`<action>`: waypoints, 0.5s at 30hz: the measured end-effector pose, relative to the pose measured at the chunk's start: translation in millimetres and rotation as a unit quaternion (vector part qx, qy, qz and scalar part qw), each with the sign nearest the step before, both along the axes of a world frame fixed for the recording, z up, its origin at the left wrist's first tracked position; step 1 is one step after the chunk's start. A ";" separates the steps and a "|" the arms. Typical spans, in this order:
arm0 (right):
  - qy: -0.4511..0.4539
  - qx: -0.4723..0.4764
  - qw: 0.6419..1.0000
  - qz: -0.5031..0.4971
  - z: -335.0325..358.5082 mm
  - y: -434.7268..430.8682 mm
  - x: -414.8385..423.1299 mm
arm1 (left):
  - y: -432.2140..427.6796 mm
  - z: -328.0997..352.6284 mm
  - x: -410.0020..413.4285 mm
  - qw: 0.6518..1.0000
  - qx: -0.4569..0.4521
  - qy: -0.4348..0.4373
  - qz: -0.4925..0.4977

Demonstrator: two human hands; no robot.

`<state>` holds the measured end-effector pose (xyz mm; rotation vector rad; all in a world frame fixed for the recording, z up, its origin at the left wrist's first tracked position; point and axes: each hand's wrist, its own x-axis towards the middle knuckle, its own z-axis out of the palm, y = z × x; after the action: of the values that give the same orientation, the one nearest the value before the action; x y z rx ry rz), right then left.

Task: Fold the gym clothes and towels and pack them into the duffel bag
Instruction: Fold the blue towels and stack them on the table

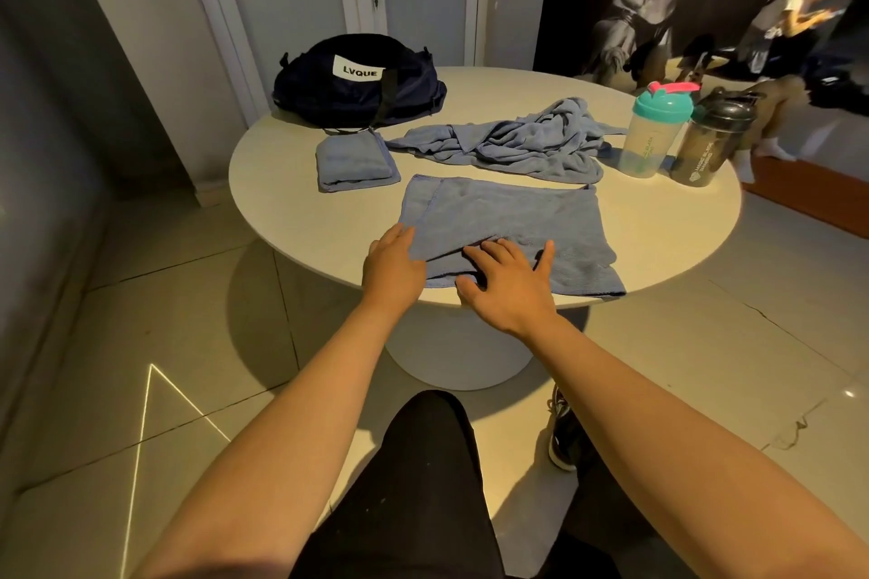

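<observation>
A blue towel (508, 216) lies spread flat at the near edge of the round white table (301, 212). My left hand (392, 266) rests on its near left corner, fingers mostly straight. My right hand (508, 284) lies flat on its near edge with fingers spread. A folded blue towel (355, 160) sits to the left, just in front of the dark navy duffel bag (359, 85), whose top looks closed. A crumpled heap of blue cloth (526, 141) lies behind the spread towel.
Two shaker bottles stand at the table's right: a clear one with a teal lid (651, 132) and a dark one (710, 139). A white door and a dark wall poster are behind the table. My dark-trousered leg and a shoe (564, 433) are below on the tiled floor.
</observation>
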<state>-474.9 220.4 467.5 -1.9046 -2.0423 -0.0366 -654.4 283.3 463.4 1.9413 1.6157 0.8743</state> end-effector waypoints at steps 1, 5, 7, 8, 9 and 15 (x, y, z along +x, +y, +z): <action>0.008 -0.001 1.000 0.010 1.4 0.2 0.3 | -3.4 1.0 3.1 0.999 0.007 0.030 0.016; 0.056 0.070 0.996 0.028 4.7 -1.1 7.4 | -21.0 5.7 21.2 0.976 0.171 0.118 -0.068; 0.067 0.105 0.992 0.004 2.2 -4.7 13.6 | -26.4 3.4 27.9 0.973 0.152 0.138 -0.109; 0.073 0.105 0.992 -0.005 0.0 -6.2 16.3 | -26.6 1.3 29.0 0.976 0.135 0.135 -0.107; 0.078 0.103 0.991 -0.014 -2.1 -8.1 18.3 | -26.7 -0.5 28.9 0.978 0.129 0.129 -0.099; 0.108 0.092 0.986 -0.082 -5.4 -14.7 25.6 | -28.5 -0.4 31.0 0.986 0.146 0.077 -0.039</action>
<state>-449.2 205.7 462.1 -1.8688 -1.6782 -0.0549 -623.5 254.8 463.0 2.3066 1.5540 0.9974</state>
